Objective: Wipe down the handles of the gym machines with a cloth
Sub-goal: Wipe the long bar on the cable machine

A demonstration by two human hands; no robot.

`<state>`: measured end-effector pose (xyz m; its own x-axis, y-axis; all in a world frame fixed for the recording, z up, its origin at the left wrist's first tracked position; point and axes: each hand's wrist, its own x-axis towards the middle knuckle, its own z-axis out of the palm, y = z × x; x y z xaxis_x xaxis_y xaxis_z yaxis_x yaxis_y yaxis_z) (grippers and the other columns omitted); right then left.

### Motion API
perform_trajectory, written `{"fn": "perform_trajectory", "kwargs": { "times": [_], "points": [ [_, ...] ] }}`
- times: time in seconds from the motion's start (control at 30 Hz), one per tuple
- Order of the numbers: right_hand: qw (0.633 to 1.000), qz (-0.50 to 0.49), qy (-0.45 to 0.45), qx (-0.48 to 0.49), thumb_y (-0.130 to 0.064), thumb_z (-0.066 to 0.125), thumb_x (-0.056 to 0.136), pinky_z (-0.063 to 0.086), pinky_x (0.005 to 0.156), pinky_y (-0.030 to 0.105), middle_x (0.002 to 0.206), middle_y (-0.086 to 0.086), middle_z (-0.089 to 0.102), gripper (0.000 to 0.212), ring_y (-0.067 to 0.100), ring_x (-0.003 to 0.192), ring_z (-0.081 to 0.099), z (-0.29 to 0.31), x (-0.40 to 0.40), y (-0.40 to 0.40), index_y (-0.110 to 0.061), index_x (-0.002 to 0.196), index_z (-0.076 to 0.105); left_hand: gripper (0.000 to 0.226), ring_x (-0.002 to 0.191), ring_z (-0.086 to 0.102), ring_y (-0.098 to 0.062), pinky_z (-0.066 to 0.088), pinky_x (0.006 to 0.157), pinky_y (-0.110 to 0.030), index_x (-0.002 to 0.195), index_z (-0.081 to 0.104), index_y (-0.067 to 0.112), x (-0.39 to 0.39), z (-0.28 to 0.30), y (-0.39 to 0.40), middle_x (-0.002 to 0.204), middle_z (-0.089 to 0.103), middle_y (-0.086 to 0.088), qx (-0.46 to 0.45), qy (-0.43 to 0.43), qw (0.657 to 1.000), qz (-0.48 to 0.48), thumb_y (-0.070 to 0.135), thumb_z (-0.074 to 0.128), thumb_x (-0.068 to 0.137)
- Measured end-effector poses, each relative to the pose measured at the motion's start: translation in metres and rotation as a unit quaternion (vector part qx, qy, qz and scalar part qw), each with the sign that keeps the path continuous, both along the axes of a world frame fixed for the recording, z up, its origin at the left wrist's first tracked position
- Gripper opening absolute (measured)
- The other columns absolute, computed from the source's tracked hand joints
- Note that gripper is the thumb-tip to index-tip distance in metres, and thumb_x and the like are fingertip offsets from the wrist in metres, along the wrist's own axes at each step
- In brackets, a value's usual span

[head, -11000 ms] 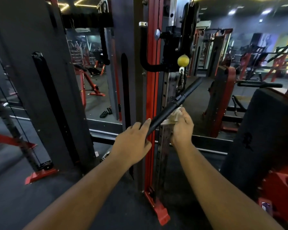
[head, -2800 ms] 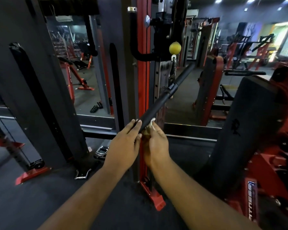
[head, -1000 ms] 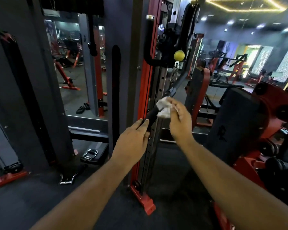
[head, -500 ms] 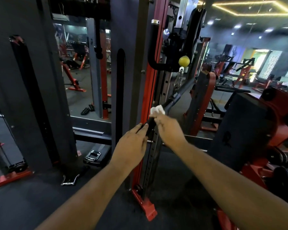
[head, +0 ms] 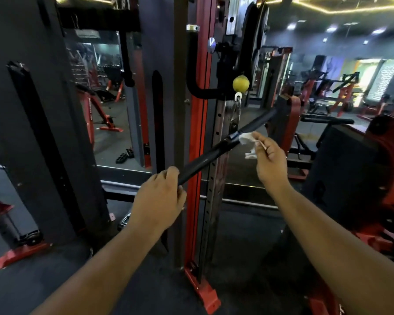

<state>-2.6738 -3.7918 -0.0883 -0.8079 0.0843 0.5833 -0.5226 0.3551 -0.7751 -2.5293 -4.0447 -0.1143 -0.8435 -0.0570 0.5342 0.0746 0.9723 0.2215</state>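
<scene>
A long black bar handle (head: 216,150) hangs by a metal link under a yellow ball (head: 241,83) on the red cable machine. It slants from lower left to upper right. My left hand (head: 159,200) grips the bar's near end. My right hand (head: 270,160) pinches a small white cloth (head: 246,139) between its fingertips. The cloth touches the bar's middle, just right of the centre collar, and part of it dangles below the hand.
The red upright (head: 197,155) of the cable machine stands directly behind the bar, with its red foot (head: 206,298) on the dark floor. A black padded seat back (head: 341,173) and red frame stand at the right. A mirror (head: 109,98) at the left reflects other machines.
My right hand has slid the cloth up the bar, from near my left hand to the centre collar. My left hand keeps its hold on the near end.
</scene>
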Motion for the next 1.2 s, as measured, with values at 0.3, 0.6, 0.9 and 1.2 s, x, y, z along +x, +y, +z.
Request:
{"fn": "perform_trajectory", "kwargs": {
  "times": [0.3,0.6,0.9,1.2],
  "points": [
    [0.965,0.044,0.101,0.239,-0.009,0.043,0.107,0.022,0.115,0.019,0.14,0.009,0.057,0.035,0.017,0.126,0.051,0.003,-0.087,0.022,-0.014,0.14,0.054,0.077,0.118,0.061,-0.023,0.05,0.095,-0.041,0.151,0.032,0.019,-0.105,0.045,0.073,0.135,0.059,-0.002,-0.179,-0.028,0.981,0.073,0.073,0.039,0.096],
    [0.907,0.06,0.195,0.368,-0.013,0.058,0.1,0.022,0.121,0.034,0.126,0.003,0.069,0.032,0.018,0.12,0.058,-0.014,-0.151,0.083,-0.016,0.131,0.065,0.074,0.082,0.061,-0.017,0.042,0.061,-0.033,0.121,0.05,0.027,-0.189,0.054,0.133,0.092,0.06,0.005,-0.234,-0.059,0.966,0.096,0.084,0.015,0.09],
    [0.889,-0.058,0.231,0.391,-0.025,0.041,0.105,0.025,0.121,0.05,0.108,-0.001,0.073,0.031,0.019,0.107,0.066,-0.031,-0.202,0.175,-0.018,0.112,0.071,0.08,0.068,0.058,-0.013,0.052,0.058,-0.032,0.118,0.049,0.027,-0.208,0.051,0.161,0.077,0.055,0.007,-0.262,-0.035,0.961,0.079,0.087,0.006,0.088],
    [0.968,-0.112,0.054,0.218,-0.022,0.04,0.108,0.025,0.123,0.051,0.127,0.0,0.068,0.029,0.018,0.132,0.053,-0.032,-0.186,0.196,-0.023,0.123,0.065,0.074,0.062,0.058,-0.014,0.055,0.057,-0.035,0.117,0.051,0.022,-0.203,0.06,0.184,0.07,0.054,0.006,-0.275,-0.043,0.959,0.05,0.082,0.013,0.094]
  ]
}}
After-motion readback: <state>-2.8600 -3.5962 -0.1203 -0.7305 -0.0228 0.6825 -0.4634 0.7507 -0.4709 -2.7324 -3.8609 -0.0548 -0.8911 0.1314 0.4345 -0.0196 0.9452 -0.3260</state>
